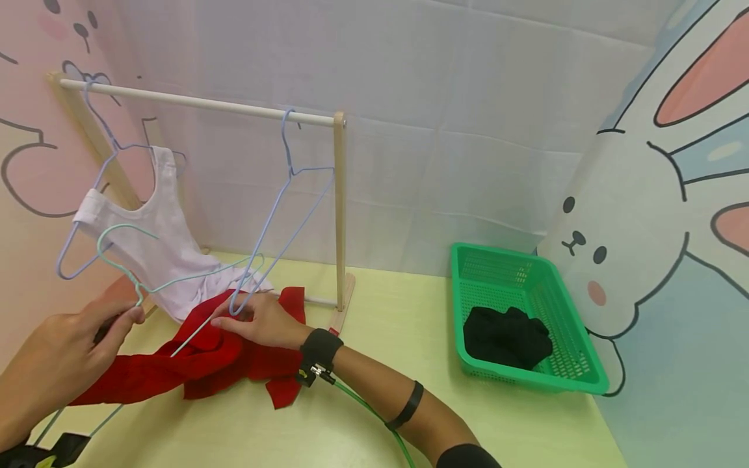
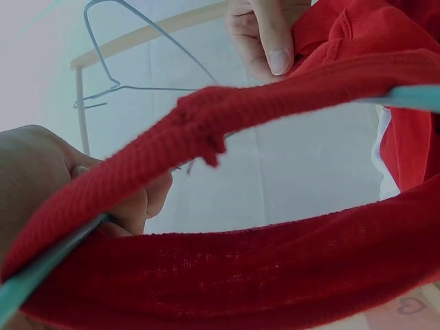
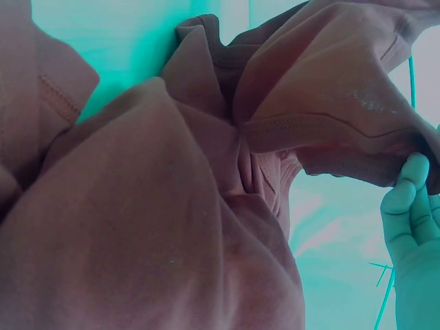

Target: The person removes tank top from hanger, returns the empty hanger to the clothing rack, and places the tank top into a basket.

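Observation:
My left hand (image 1: 76,357) grips a mint-green clothes hanger (image 1: 201,275) just below its hook, thumb and curled fingers around the neck. A red garment (image 1: 234,354) is bunched around the hanger's lower part. In the left wrist view a ribbed band of the red garment (image 2: 220,117) forms a loop, with the hanger running through it. My right hand (image 1: 269,320) pinches the red fabric near the right side of the hanger. Its thumb also shows at the top of the left wrist view. An unloaded blue hanger (image 1: 290,170) hangs just in front of it.
A wooden rack with a white rail (image 1: 199,101) stands at the back left. From it hangs a white tank top (image 1: 170,214) on another blue hanger, its lower end on the table. A green basket (image 1: 529,380) at right holds black cloth (image 1: 506,338).

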{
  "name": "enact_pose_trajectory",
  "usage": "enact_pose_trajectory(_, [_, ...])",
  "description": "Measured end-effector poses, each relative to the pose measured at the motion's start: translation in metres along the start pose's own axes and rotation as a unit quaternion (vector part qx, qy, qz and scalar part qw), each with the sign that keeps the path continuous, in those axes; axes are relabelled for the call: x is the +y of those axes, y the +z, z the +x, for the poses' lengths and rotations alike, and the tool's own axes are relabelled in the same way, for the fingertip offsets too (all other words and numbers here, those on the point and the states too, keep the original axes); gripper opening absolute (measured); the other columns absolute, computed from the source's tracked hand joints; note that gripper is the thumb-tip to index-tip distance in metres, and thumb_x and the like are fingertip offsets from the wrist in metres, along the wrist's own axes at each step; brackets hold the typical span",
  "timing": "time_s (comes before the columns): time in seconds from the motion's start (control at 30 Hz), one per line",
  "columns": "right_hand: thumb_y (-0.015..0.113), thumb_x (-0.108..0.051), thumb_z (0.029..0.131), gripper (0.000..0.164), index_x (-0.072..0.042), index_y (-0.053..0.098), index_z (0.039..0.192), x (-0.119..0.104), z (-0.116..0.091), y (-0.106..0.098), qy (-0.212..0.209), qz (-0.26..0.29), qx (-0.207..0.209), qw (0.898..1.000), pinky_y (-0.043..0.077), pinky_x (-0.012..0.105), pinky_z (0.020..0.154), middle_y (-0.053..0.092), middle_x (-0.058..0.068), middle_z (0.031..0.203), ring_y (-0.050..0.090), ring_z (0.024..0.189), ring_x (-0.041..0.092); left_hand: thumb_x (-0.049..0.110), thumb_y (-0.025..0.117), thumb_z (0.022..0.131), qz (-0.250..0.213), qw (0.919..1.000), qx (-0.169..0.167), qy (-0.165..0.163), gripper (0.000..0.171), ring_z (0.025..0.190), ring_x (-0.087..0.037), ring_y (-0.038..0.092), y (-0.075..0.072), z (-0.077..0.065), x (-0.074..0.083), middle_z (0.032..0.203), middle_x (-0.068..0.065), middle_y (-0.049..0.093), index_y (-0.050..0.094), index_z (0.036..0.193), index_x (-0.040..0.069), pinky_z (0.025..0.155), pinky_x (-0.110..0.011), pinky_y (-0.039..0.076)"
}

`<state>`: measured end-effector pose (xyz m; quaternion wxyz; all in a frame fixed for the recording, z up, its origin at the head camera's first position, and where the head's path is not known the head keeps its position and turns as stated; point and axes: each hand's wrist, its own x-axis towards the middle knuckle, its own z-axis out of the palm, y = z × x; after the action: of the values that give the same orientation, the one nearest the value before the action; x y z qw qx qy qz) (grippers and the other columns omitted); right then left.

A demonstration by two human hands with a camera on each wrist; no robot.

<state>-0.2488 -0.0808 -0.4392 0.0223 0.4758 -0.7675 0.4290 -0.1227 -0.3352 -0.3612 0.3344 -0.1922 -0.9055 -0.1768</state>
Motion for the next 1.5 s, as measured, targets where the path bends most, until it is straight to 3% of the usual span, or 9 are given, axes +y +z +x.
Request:
enact_pose_trajectory(0.17, [0.074, -0.018, 0.103, 0.016, -0.011, 0.079, 0.116, -0.004, 0.001, 0.0, -0.001, -0.002, -0.018, 1.0, 0.031, 0.011, 0.059, 0.051, -0.004, 0.071, 0.039, 0.06, -0.002, 0.001, 0.07, 0.095, 0.004, 1.0, 0.003, 0.002, 0.014, 0.057, 0.004, 0.035, 0.0, 0.001, 0.0, 0.063, 0.026, 0.041, 0.072, 0.09, 0.013, 0.051, -0.022, 0.03])
enact_pose_trajectory(0.4, [0.075, -0.016, 0.102, 0.021, -0.01, 0.08, 0.122, -0.011, 0.002, 0.002, -0.015, -0.005, -0.049, 0.999, 0.039, 0.011, 0.062, 0.06, -0.006, 0.075, 0.045, 0.067, -0.004, 0.001, 0.071, 0.095, 0.008, 0.9999, 0.005, 0.011, 0.012, 0.056, 0.003, 0.036, 0.001, 0.002, -0.001, 0.063, 0.024, 0.042, 0.073, 0.09, 0.012, 0.051, -0.021, 0.031])
enact_pose_trajectory(0.67, [0.079, -0.017, 0.1, 0.024, -0.011, 0.081, 0.123, -0.012, 0.004, 0.007, -0.052, -0.022, -0.059, 0.997, 0.042, 0.009, 0.067, 0.069, -0.01, 0.086, 0.046, 0.071, -0.006, 0.002, 0.07, 0.097, 0.008, 1.0, 0.001, -0.004, 0.011, 0.057, 0.004, 0.035, 0.001, 0.002, 0.001, 0.061, 0.025, 0.039, 0.075, 0.095, 0.01, 0.051, -0.022, 0.029])
enact_pose_trajectory(0.8, [0.079, -0.016, 0.099, 0.027, -0.009, 0.079, 0.126, -0.013, 0.003, 0.009, -0.067, -0.027, -0.07, 0.995, 0.042, 0.01, 0.066, 0.068, -0.007, 0.085, 0.046, 0.07, -0.003, 0.001, 0.068, 0.098, 0.006, 0.9999, 0.009, 0.003, 0.012, 0.056, 0.004, 0.031, 0.001, 0.004, 0.002, 0.06, 0.026, 0.034, 0.076, 0.097, 0.011, 0.051, -0.022, 0.027])
enact_pose_trajectory(1.03, [0.078, -0.016, 0.101, 0.032, -0.01, 0.076, 0.132, -0.019, 0.0, 0.012, -0.06, -0.018, -0.104, 0.993, 0.042, 0.01, 0.065, 0.06, -0.006, 0.079, 0.047, 0.068, -0.004, 0.005, 0.066, 0.102, 0.009, 0.9998, 0.007, 0.018, 0.01, 0.055, 0.003, 0.026, 0.002, 0.009, 0.004, 0.062, 0.022, 0.042, 0.075, 0.099, 0.009, 0.05, -0.022, 0.024])
enact_pose_trajectory(1.17, [0.078, -0.016, 0.101, 0.036, -0.01, 0.074, 0.136, -0.022, 0.0, 0.013, -0.063, -0.006, -0.123, 0.99, 0.045, 0.011, 0.066, 0.061, -0.007, 0.079, 0.049, 0.068, -0.004, 0.007, 0.068, 0.101, 0.013, 0.9998, 0.002, 0.012, 0.008, 0.055, 0.002, 0.026, 0.001, 0.013, 0.004, 0.061, 0.021, 0.038, 0.075, 0.098, 0.008, 0.05, -0.022, 0.024])
enact_pose_trajectory(1.3, [0.078, -0.016, 0.1, 0.04, -0.01, 0.072, 0.139, -0.024, 0.001, 0.014, -0.061, 0.016, -0.138, 0.988, 0.048, 0.012, 0.068, 0.064, -0.008, 0.084, 0.052, 0.069, -0.003, 0.009, 0.068, 0.102, 0.016, 0.9998, 0.003, 0.008, 0.009, 0.054, 0.002, 0.026, 0.001, 0.015, 0.005, 0.061, 0.019, 0.032, 0.074, 0.095, 0.009, 0.05, -0.023, 0.024])
enact_pose_trajectory(1.5, [0.076, -0.016, 0.102, 0.039, -0.01, 0.071, 0.14, -0.028, 0.003, 0.015, -0.064, 0.028, -0.152, 0.986, 0.048, 0.013, 0.069, 0.071, -0.01, 0.099, 0.052, 0.073, -0.003, 0.007, 0.068, 0.101, 0.014, 0.9998, 0.006, 0.013, 0.01, 0.055, 0.002, 0.027, 0.001, 0.015, 0.007, 0.062, 0.02, 0.034, 0.073, 0.092, 0.009, 0.051, -0.023, 0.026])
